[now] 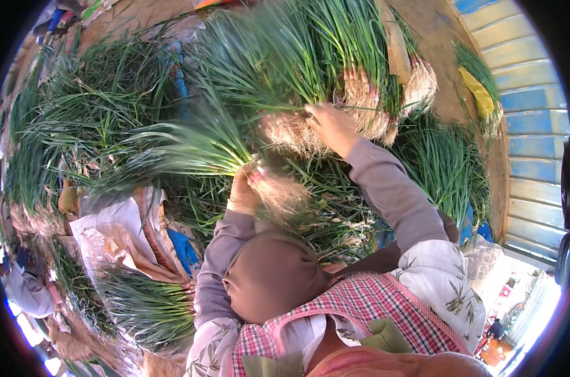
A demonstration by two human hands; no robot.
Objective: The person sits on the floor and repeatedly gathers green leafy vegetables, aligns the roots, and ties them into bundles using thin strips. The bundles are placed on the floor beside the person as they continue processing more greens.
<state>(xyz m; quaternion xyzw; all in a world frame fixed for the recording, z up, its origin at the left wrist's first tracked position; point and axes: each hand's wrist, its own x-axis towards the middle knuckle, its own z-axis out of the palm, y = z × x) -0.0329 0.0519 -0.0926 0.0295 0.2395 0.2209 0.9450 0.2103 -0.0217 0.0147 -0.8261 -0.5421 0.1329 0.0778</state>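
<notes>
My left hand (245, 184) grips a bunch of scallions (228, 155) just above the pale roots. The long green leaves fan out to the left and upward, and the roots hang to the right, blurred. My right hand (329, 125) is at the root end of a large heap of scallions (285, 70), and its fingertips pinch a thin green stalk. Stringy roots (289, 132) of the heap lie beside and below those fingers. Between my forearms, loose leaves and trimmings (332, 202) cover the ground.
More scallions with white roots (419, 85) lie at the upper right, near a corrugated metal wall (532, 127). A tangled leaf pile (110, 85) spreads at left. Below it are a torn paper sack (120, 231) and another scallion bunch (148, 301). A person's hat (30, 290) shows at far left.
</notes>
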